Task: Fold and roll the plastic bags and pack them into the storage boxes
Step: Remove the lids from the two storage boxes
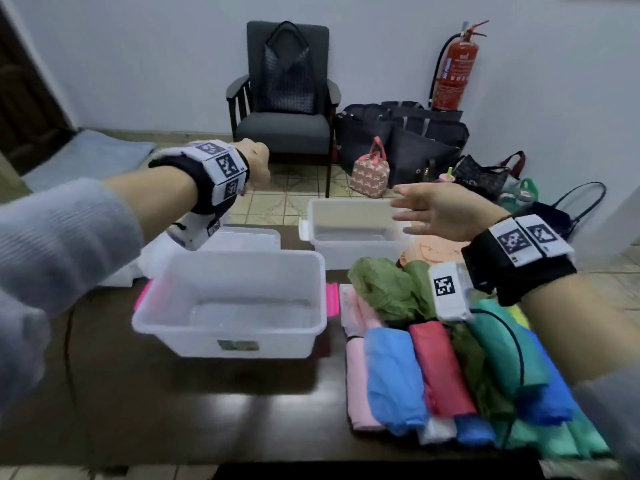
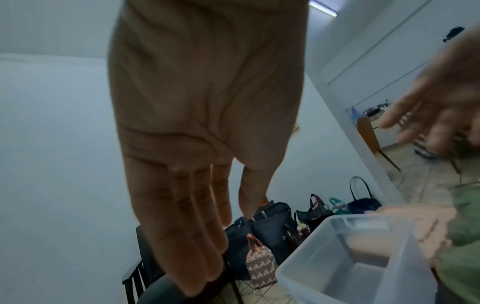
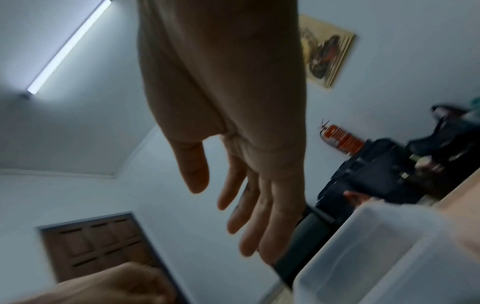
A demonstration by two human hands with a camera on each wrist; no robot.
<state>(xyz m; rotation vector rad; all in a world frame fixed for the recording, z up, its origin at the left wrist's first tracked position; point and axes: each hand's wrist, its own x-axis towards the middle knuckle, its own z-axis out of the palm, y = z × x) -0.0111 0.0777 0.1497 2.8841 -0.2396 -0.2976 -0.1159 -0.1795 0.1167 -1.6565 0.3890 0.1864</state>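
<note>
Two clear storage boxes stand on the dark table, and nothing shows inside them: a near box [image 1: 221,341] and a far box [image 1: 346,254] [image 2: 324,267] [image 3: 376,246]. Rolled bags lie in a row at the right, among them a blue roll [image 1: 394,375] and a red roll [image 1: 440,368]. Behind them sits a crumpled green bag [image 1: 384,285]. My left hand [image 1: 258,164] [image 2: 221,251] hovers high over the table's far left, fingers straight and holding nothing. My right hand [image 1: 426,211] [image 3: 223,218] hangs over the far box's right end, fingers spread and holding nothing.
A clear lid [image 1: 242,237] lies behind the near box, and pink strips [image 1: 331,299] stick out beside it. A peach bag [image 1: 433,251] lies right of the far box. Beyond the table are an armchair [image 1: 287,129], floor bags [image 1: 398,140] and a fire extinguisher [image 1: 453,71].
</note>
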